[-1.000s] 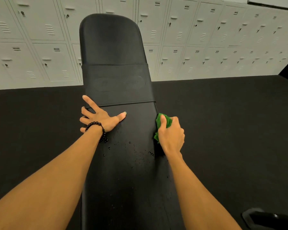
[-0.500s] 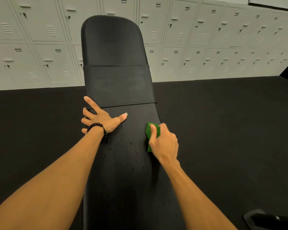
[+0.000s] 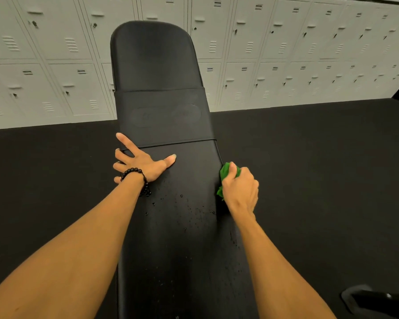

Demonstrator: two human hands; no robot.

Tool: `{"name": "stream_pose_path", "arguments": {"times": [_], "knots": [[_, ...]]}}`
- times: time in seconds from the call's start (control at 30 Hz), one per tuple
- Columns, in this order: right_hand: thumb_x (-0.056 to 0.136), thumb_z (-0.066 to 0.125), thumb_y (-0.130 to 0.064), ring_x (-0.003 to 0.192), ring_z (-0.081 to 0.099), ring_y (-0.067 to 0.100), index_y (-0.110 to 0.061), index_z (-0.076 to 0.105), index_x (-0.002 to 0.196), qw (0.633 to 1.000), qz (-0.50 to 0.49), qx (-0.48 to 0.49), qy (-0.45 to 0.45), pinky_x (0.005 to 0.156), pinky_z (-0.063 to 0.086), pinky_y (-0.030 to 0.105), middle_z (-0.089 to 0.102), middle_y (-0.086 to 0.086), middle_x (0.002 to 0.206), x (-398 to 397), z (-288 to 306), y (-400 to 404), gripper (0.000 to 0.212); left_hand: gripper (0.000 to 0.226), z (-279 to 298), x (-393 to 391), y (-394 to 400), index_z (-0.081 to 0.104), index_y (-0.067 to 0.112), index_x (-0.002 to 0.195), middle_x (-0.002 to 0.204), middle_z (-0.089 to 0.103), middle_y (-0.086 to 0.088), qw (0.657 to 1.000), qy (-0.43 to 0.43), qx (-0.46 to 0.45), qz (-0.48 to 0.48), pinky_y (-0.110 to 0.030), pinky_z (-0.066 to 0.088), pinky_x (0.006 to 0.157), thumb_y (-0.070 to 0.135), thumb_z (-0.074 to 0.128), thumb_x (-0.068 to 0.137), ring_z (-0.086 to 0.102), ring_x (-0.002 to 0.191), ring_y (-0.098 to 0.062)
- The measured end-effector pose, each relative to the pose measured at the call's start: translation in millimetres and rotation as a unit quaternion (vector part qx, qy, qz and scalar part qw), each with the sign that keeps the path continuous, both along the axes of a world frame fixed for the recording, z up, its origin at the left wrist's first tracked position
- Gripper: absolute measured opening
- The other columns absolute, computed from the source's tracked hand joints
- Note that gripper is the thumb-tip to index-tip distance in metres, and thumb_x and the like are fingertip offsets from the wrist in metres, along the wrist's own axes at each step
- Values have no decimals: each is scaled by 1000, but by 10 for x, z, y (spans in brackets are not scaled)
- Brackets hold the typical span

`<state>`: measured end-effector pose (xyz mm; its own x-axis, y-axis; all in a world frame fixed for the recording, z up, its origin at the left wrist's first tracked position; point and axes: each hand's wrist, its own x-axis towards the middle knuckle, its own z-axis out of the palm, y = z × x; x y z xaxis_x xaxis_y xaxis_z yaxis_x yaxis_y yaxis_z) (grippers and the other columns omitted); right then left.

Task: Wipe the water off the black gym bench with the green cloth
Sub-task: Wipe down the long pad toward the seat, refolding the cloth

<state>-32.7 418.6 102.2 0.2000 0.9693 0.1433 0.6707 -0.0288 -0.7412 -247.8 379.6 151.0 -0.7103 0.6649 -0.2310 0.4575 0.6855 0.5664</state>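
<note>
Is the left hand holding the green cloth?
No, the right hand grips the green cloth; the left hand rests flat on the bench.

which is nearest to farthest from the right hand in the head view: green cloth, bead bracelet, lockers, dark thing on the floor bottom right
From the right hand:
1. green cloth, gripped in it at the bench's right edge.
2. bead bracelet, across the black gym bench on the left wrist.
3. and 4. dark object on the floor, lower right, and lockers along the back wall: too close to call.

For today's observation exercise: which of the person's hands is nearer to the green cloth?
Right. The right hand grips the green cloth at the bench's right edge; the left hand rests flat across the pad, on its left side.
</note>
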Motion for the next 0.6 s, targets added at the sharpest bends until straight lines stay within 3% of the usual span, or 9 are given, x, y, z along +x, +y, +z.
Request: {"name": "stream_pose_path", "arguments": {"times": [0.13,0.23,0.43,0.6], "knots": [[102,38,-51,73,60,26,-15,52,88,1000,21,-11,-1,64,50,40,60,3,79,-281,86,-140,41,150,0,-6,-1,-46,29,138,160,-6,-15,1000,-1,-1,-1,-59,27,111,83,69,57,17,138,-44],[103,35,-51,69,61,23,-17,50,92,994,82,11,-71,61,51,39,61,0,77,-345,13,-411,39,149,10,-5,-11,-45,28,139,159,-7,-17,1000,-5,0,-7,-59,25,112,82,69,59,15,139,-45],[102,38,-50,66,62,25,-17,46,88,999,6,19,-33,62,53,43,57,-3,69,-30,-20,-167,37,150,0,-11,3,-46,30,138,160,-9,-16,1000,-12,7,-5,-60,24,112,81,70,58,13,141,-45],[101,37,-56,58,56,15,-23,45,89,981,129,71,-123,52,46,34,56,-11,71,-151,-195,-610,36,150,1,-21,4,-45,28,139,160,-10,-18,1000,-14,10,-6,-61,21,114,80,71,59,11,142,-46]]}}
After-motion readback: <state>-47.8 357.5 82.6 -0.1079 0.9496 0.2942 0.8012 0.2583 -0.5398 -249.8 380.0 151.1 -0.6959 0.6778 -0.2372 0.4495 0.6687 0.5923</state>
